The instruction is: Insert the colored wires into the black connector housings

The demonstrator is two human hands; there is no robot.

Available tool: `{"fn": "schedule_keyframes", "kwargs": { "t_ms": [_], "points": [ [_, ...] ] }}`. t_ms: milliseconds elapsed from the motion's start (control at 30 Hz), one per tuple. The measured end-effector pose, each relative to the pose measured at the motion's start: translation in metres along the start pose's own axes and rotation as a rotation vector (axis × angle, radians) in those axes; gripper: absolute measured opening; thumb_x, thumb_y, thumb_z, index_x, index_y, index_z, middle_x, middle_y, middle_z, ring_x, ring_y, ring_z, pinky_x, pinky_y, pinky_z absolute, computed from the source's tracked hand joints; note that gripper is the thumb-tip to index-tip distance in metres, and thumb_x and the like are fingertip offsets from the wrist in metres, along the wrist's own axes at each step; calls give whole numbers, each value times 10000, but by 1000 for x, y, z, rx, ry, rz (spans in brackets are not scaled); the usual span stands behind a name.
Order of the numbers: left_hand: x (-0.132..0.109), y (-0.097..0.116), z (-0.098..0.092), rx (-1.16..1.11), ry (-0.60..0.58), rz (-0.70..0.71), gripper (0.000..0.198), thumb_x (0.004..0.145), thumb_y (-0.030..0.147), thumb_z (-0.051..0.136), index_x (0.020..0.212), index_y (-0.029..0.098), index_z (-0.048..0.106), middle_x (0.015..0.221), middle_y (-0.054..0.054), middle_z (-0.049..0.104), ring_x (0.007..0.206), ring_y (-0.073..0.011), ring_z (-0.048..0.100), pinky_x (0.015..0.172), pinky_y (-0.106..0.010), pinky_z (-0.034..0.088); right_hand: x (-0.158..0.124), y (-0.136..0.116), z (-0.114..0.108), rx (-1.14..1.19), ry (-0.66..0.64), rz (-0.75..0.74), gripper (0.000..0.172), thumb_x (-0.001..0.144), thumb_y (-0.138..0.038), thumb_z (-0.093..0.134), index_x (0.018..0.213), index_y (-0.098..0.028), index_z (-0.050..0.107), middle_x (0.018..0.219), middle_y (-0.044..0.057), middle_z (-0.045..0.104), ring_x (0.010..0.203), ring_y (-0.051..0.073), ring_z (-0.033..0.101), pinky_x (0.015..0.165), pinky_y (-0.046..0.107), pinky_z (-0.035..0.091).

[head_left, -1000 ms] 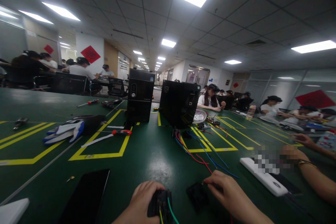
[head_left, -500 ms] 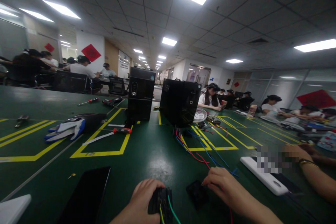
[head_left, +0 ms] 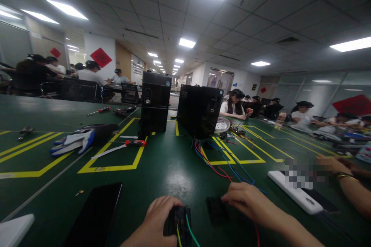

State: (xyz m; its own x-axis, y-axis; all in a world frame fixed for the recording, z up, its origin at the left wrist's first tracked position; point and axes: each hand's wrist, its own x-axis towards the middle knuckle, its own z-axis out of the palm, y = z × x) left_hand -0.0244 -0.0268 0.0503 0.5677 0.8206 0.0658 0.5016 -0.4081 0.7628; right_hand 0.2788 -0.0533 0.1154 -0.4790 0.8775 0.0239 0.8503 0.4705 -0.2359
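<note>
My left hand (head_left: 158,216) is wrapped around a black wired component (head_left: 181,220), near the front of the green table. A green wire (head_left: 190,225) and a yellow-green wire (head_left: 178,235) run from its top toward me. To the right, my right hand (head_left: 246,202) is closed in a pinch at the upper right corner of a flat black piece (head_left: 216,208) lying on the table. A red wire (head_left: 257,235) shows below that hand. Other red and blue wires (head_left: 214,164) reach back toward a black computer tower.
Two black computer towers (head_left: 155,104) (head_left: 198,112) stand ahead. A screwdriver (head_left: 135,142), work gloves (head_left: 77,141) and a dark phone-like slab (head_left: 94,214) lie left. Right, a co-worker's forearm (head_left: 352,189) is beside a white power bank-like block (head_left: 295,193). A white basket (head_left: 222,124) sits farther back.
The flat black piece has turned slightly under my right fingers, which have moved a little left and up. My left hand keeps its grip in place. The view has tilted slightly.
</note>
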Motion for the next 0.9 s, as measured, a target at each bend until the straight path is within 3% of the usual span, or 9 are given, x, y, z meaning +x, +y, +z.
{"fn": "schedule_keyframes", "kwargs": {
  "t_ms": [67, 200, 433, 667, 900],
  "points": [
    [0, 0, 0, 10, -18, -5, 456, 623, 173, 670, 1065, 231, 574, 1110, -29, 580, 1091, -235, 500, 979, -355, 374, 0, 1, 3, -13, -4, 9, 277, 937, -237, 435, 1055, -290, 680, 908, 22, 647, 828, 155, 608, 701, 253, 410],
    [1, 2, -1, 22, -39, -16, 442, 624, 171, 667, 1053, 217, 572, 1095, -35, 585, 1077, -240, 503, 968, -360, 383, -1, 1, 10, 1, 17, 61, 287, 944, -291, 428, 912, -244, 710, 861, 25, 632, 783, 143, 612, 660, 237, 409],
    [0, 4, -1, 17, -18, -2, 422, 634, 176, 645, 1047, 227, 574, 1095, -27, 591, 1084, -236, 500, 972, -351, 375, -1, -3, 17, 32, 53, 227, 201, 882, -267, 519, 931, -279, 713, 925, 21, 691, 878, 181, 644, 738, 265, 464],
    [0, 0, 1, 8, 1, 6, 434, 627, 172, 654, 1048, 241, 575, 1092, -13, 595, 1080, -229, 507, 974, -345, 378, 0, -17, 21, -20, 70, 375, 224, 853, -225, 496, 904, -257, 711, 940, 63, 704, 901, 237, 655, 744, 332, 475],
    [1, 1, 2, 18, -1, -4, 445, 625, 168, 653, 1057, 244, 578, 1104, -15, 596, 1096, -233, 504, 976, -345, 377, -9, -22, 15, 29, 49, 338, 249, 845, -231, 501, 985, -269, 703, 975, 68, 707, 938, 238, 642, 805, 353, 471]
  ]
}}
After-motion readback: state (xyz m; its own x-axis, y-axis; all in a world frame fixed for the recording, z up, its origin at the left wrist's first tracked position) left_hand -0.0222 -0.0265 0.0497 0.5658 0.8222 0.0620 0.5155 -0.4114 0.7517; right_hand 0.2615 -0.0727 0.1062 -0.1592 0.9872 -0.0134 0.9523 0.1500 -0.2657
